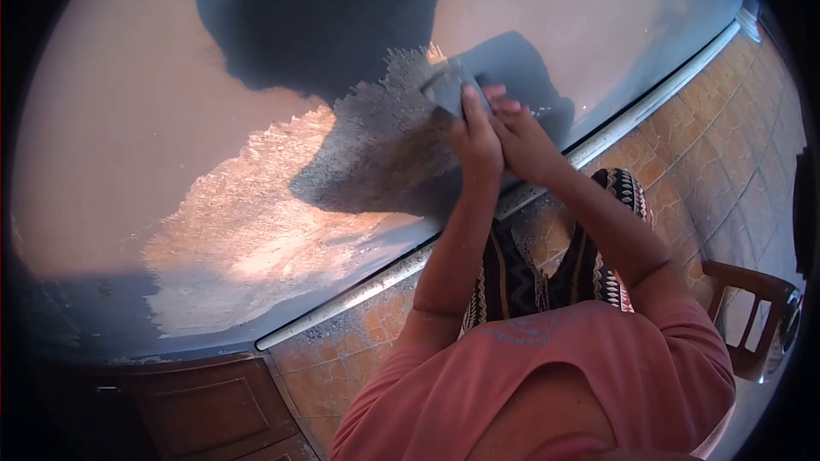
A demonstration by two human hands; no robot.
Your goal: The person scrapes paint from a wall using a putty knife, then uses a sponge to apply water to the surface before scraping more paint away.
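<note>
Both my hands are together at a flat grey block-like tool, which is against the painted wall. Its exact kind is not clear, and motion blurs its edge. My left hand is closed round it, thumb lying along the near face. Pressed beside it, my right hand has its fingers curled at the tool's right side; some of its grip is hidden. Left of the tool spreads a rough, paler patch with jagged edges, where the surface coat is off. Shadows of my head and arms fall across the wall.
A pale baseboard strip runs along the wall's foot. Grey crumbs lie on the orange tiled floor. A brown wooden chair stands at the right, and a brown panelled wooden piece at the lower left.
</note>
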